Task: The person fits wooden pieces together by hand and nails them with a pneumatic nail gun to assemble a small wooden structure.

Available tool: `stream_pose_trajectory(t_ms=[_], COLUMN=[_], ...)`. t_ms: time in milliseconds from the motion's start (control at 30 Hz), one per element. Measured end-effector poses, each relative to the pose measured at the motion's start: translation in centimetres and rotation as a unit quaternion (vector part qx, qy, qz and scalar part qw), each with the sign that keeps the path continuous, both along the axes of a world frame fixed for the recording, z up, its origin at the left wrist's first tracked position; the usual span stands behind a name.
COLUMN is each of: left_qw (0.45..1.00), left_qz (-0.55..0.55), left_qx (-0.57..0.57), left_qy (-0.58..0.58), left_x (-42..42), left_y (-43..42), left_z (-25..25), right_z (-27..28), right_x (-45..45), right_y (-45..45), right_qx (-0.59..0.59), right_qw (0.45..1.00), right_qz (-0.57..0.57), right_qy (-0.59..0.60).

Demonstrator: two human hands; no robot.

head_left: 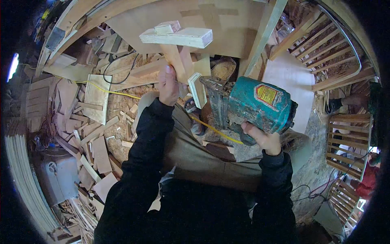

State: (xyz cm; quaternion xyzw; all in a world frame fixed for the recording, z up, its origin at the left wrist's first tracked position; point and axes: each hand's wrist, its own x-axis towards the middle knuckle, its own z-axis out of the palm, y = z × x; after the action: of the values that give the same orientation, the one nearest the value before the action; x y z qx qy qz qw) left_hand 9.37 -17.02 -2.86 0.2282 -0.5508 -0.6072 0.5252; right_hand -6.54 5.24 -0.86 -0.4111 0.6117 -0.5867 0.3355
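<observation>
A wooden piece [178,62] made of joined boards is gripped near its lower end by my left hand [168,87]. Across its top lies a pale plywood strip [178,37] with a small block [167,27] on it. A short plywood block [198,90] sits at the lower end, close to my left fingers. My right hand [265,139] is wrapped round the handle of a worn teal nail gun [250,101]. Its nose points left, beside the short block; whether they touch I cannot tell.
A yellow hose [217,133] runs past my legs. Wood offcuts [101,154] and sawdust cover the floor on the left. A large wooden panel [227,28] lies ahead. Slatted wooden frames [347,144] stand at right, near another person's red sleeve [365,181].
</observation>
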Motion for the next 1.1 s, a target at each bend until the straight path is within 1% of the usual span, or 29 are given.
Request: stream_pose_trajectory(t_ms=[33,67,100,167,233,267,300,333,367,400,433,467,500,533,567,600,667,700,733,767,800,867,933,1000,1033,1067,1100], left_qw=[0.999,0.998,0.999,0.999,0.998,0.997,0.999,1.000,0.999,0.998,0.997,0.997,0.976,0.931,0.881,0.895,0.864,0.868,0.856,0.842,0.841,0.819,0.812,0.806,0.800,0.793,0.791], left_qz=[0.032,0.064,0.030,-0.003,-0.032,-0.042,-0.031,-0.023,-0.016,-0.025,-0.036,-0.037,-0.166,-0.292,-0.352,-0.369,-0.390,-0.385,-0.389,-0.396,-0.398,-0.409,-0.419,-0.424,-0.441,-0.457,-0.458], left_qx=[0.008,0.015,0.008,0.001,-0.034,-0.049,-0.005,0.015,0.035,0.049,0.063,0.061,0.094,0.122,0.165,0.083,0.155,0.151,0.177,0.204,0.204,0.208,0.206,0.205,0.197,0.190,0.194], left_qy=[0.009,0.017,-0.012,-0.040,-0.033,-0.030,-0.021,-0.015,-0.009,0.005,0.018,0.019,0.103,0.184,0.269,0.237,0.277,0.275,0.290,0.306,0.304,0.343,0.349,0.358,0.357,0.355,0.356], left_x=[0.0,0.0,0.7,1.3,1.4,1.4,1.5,1.7,1.9,2.1,2.3,2.6,2.9,3.1,2.0,1.8,1.7,1.5,1.2,1.0,0.9,0.2,-0.3,-0.6,-0.8,-0.9,-0.9], left_y=[0.0,0.1,-0.2,-0.5,-0.7,-0.9,-0.8,-0.8,-0.9,-1.1,-1.2,-1.7,-2.4,-3.0,-2.2,-2.9,-2.3,-2.1,-1.9,-1.9,-2.0,-2.1,-2.1,-2.1,-2.3,-2.3,-2.1], left_z=[0.0,0.1,0.2,0.3,0.4,0.5,0.7,0.7,0.6,0.3,-0.1,-0.6,-1.1,-1.2,0.1,-0.2,1.1,1.6,2.0,2.2,2.0,1.7,1.7,1.6,1.5,1.4,1.3], right_z=[0.1,0.1,0.1,-0.2,0.0,0.3,0.7,0.4,-0.3,-0.9,-1.2,-1.8,-2.6,-3.1,-3.3,-4.5,-7.6,-7.7,-7.8,-8.7,-9.6,-10.4,-12.4,-13.8,-14.5,-15.0,-15.5], right_x=[0.1,0.0,0.0,-0.4,-0.6,-0.7,-0.8,-1.1,-1.5,-2.0,-2.4,-2.7,-2.9,-3.3,-3.8,-4.6,-6.2,-6.4,-6.7,-7.4,-7.8,-8.3,-9.2,-9.7,-9.7,-9.8,-9.8], right_y=[0.0,0.0,0.1,0.2,0.4,0.4,0.3,0.2,0.0,-0.2,-0.4,-0.6,-0.8,-1.1,-1.3,-1.1,-0.2,-0.2,-0.1,-0.1,0.0,0.5,0.9,1.1,0.8,0.8,0.8], right_qx=[-0.016,-0.008,0.000,0.007,0.011,0.022,0.033,0.029,0.017,0.005,-0.014,-0.016,-0.039,-0.064,-0.059,-0.061,-0.069,-0.079,-0.088,-0.110,-0.112,-0.091,-0.072,-0.008,0.010,0.011,0.006], right_qw=[1.000,1.000,0.999,0.999,0.999,0.996,0.992,0.993,0.991,0.987,0.982,0.982,0.969,0.953,0.950,0.951,0.888,0.881,0.871,0.873,0.872,0.850,0.844,0.843,0.832,0.831,0.842], right_qz=[-0.006,0.003,0.011,0.024,0.034,0.020,0.009,0.011,-0.020,-0.051,-0.060,-0.060,-0.116,-0.170,-0.174,-0.168,-0.248,-0.266,-0.286,-0.298,-0.299,-0.350,-0.368,-0.377,-0.413,-0.417,-0.375], right_qy=[-0.004,-0.021,-0.038,-0.039,-0.041,-0.080,-0.119,-0.116,-0.135,-0.155,-0.181,-0.180,-0.213,-0.244,-0.254,-0.253,-0.380,-0.384,-0.389,-0.370,-0.371,-0.383,-0.384,-0.384,-0.371,-0.369,-0.387])
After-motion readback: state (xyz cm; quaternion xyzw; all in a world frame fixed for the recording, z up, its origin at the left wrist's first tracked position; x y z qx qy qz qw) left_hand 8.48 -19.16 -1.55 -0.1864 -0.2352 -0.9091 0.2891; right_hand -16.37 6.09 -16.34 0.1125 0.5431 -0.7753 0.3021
